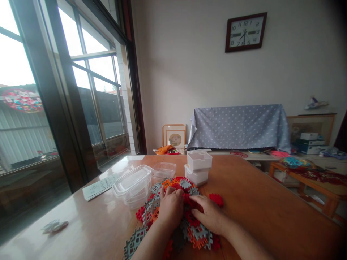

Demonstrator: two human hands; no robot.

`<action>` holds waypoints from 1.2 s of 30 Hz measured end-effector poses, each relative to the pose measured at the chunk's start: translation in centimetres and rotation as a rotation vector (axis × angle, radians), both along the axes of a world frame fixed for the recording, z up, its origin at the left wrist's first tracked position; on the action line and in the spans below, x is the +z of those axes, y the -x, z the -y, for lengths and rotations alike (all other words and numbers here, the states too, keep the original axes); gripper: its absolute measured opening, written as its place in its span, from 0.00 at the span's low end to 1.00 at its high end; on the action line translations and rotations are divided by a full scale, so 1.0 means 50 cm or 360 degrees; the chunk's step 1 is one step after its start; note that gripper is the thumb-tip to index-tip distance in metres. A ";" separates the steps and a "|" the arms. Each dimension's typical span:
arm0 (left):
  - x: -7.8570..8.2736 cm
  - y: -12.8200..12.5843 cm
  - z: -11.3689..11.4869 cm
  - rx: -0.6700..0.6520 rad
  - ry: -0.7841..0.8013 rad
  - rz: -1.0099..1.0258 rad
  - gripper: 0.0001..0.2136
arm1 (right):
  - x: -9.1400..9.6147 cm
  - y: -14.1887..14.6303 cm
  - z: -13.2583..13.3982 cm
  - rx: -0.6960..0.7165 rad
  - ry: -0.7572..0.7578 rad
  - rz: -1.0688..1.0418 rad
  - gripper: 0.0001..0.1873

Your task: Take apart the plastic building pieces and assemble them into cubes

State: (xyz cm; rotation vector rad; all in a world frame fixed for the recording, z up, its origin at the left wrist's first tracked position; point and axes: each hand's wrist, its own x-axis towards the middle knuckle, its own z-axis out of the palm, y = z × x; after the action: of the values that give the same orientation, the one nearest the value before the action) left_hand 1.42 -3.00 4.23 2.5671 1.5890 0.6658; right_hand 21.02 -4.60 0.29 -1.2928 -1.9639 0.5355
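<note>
Head view: the tile pile (187, 185) lies mid-table, just before the white boxes (198, 166). I judge that my pressing wrists could scatter loose pieces across the table (257, 202).

My left hand (170, 209) curls its fingers together onto the pile; I cannot tell whether it pinches anything. My right hand (210, 216) lies almost flat on red tiles, gripping nothing.

I count two hands on the tabletop (257, 202), my left hand (169, 209) and my right hand (210, 216), over one heap of tiles (187, 186), red, grey and orange, too tangled to number. Two white boxes (198, 166) stand stacked toward the far edge. Clear tubs: one nested stack (132, 184) and one single tub (164, 169). Near the left edge, one paper sheet (100, 186) and one crumpled wrapper (54, 225)
</note>
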 end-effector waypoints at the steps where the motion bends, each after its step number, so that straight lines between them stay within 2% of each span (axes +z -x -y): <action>1: -0.003 0.000 -0.001 -0.0009 0.0000 -0.0005 0.13 | -0.001 0.000 0.000 -0.0009 0.0003 0.0005 0.27; 6: -0.018 -0.001 -0.007 -0.0003 -0.0013 -0.0016 0.17 | -0.004 -0.001 -0.002 -0.0033 -0.0021 0.0006 0.24; 9: -0.020 -0.002 -0.009 -0.0008 -0.0046 -0.0020 0.13 | -0.006 -0.001 -0.003 -0.0032 -0.0043 0.0005 0.22; 11: -0.017 -0.002 -0.009 -0.0014 -0.0078 -0.0027 0.11 | -0.007 -0.002 -0.005 -0.0049 -0.0041 -0.0001 0.23; 18: -0.001 -0.001 -0.005 0.0042 -0.0180 0.0059 0.16 | -0.012 -0.006 -0.006 -0.0062 -0.0011 0.0054 0.21; 22: 0.012 0.001 -0.005 0.0126 -0.0185 0.0142 0.16 | -0.020 -0.009 -0.008 -0.0092 0.0037 0.0039 0.29; 24: 0.014 0.004 -0.009 0.0152 -0.0193 0.0237 0.16 | -0.021 -0.011 -0.008 -0.0103 0.0076 0.0033 0.32; 26: 0.012 0.007 -0.016 0.0128 -0.0196 0.0389 0.15 | -0.018 -0.011 -0.007 -0.0070 0.0092 0.0046 0.30; 31: -0.005 0.009 -0.034 -0.0013 -0.0098 0.0967 0.14 | 0.003 -0.004 0.006 0.0034 0.0117 0.0121 0.29; 34: -0.009 0.005 -0.037 -0.0091 0.0019 0.1235 0.14 | 0.017 0.006 0.013 0.0097 0.0135 0.0091 0.25; 36: -0.007 0.003 -0.037 -0.0117 0.0137 0.1363 0.14 | 0.024 0.011 0.014 0.0098 0.0065 -0.0010 0.21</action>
State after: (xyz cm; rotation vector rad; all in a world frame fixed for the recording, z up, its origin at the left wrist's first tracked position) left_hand 1.28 -1.17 3.88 1.8299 1.1690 1.3889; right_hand 20.49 -5.29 1.50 -1.2577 -2.0024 0.6118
